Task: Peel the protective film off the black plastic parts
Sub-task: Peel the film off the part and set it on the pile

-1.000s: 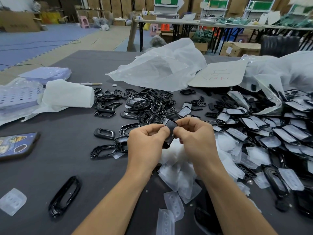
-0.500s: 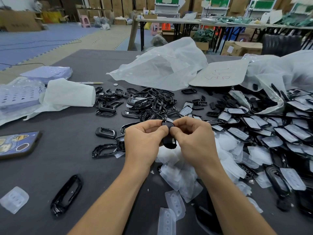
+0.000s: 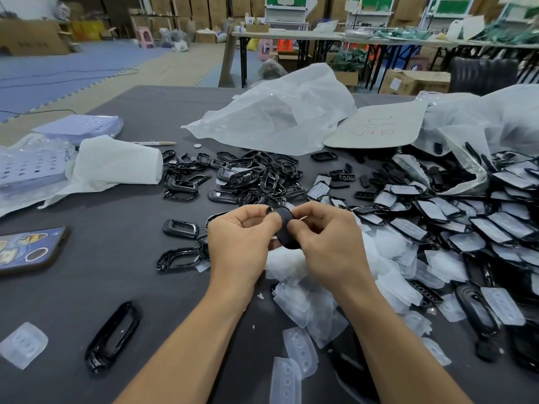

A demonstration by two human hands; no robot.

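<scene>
While both hands hover above the surface (image 3: 122,228), the left hand (image 3: 237,246) and right hand (image 3: 329,246) each keep a pinching grip on one black part (image 3: 284,228).

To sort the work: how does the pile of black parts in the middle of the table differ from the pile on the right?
The middle pile shows bare, glossy black frames; the right pile carries whitish film on most parts. The right pile spreads wider than the middle pile. Both lie on the dark table.
</scene>
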